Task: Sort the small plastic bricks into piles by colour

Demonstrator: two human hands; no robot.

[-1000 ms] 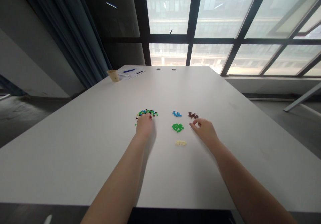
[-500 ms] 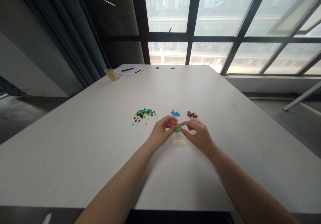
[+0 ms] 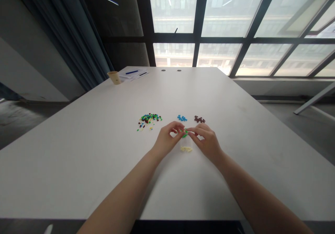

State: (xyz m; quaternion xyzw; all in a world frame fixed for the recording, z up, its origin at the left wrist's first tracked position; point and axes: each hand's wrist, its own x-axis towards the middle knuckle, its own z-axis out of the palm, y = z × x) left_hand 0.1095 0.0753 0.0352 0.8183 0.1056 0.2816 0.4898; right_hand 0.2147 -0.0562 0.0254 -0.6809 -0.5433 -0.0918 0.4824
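My left hand (image 3: pixel 168 134) and my right hand (image 3: pixel 205 136) meet fingertip to fingertip over the middle of the white table. Between their pinched fingers show small green plastic bricks (image 3: pixel 185 135), partly covered by the fingertips. Both hands are closed, thumb against finger; how many bricks they hold is too small to tell. Nearer to me lies a little row of pale yellow bricks (image 3: pixel 186 149). Just beyond my fingers sit a cluster of blue bricks (image 3: pixel 182 118) and, to its right, a cluster of dark brown bricks (image 3: pixel 199 119).
Left of my hands spreads a mixed pile of green, blue, brown and yellow bricks (image 3: pixel 149 118). A paper cup (image 3: pixel 114 78) stands at the far left table edge, beside papers (image 3: pixel 133 75) with a blue pen (image 3: pixel 131 72) on them. Large windows rise behind the white table (image 3: pixel 78 164).
My fingertips have shifted slightly around the green bricks, and more green shows between them. The whole view has moved a little; the other clusters lie as before.
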